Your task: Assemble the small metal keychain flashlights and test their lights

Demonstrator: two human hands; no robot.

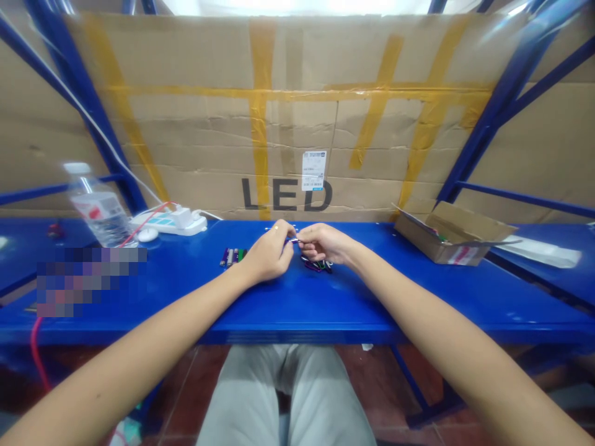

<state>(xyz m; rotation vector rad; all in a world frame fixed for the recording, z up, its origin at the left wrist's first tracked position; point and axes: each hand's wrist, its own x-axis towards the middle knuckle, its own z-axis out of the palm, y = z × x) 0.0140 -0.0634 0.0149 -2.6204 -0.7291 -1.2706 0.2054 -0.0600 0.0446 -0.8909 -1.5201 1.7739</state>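
Hands together over the blue steel bench [297, 306], centre. I read the left hand [268, 253] and right hand [325, 243] as both pinching a small metal piece [294, 240] at the fingertips; too small to identify from here. Just left: a row of small coloured cylinders [231, 256]. Just right: a heap of purple and dark clips [316, 265]. Bench back left: plastic water bottle [98, 207], white mouse [147, 234], power strip [171, 221]. Pixelated patch [90, 282] front left. Back right: open cardboard box [449, 238]. Behind: yellow-taped cardboard sheet [288, 118] printed LED, between blue rack uprights [88, 111]. Below: red tile floor [395, 378], grey trousers [283, 396].
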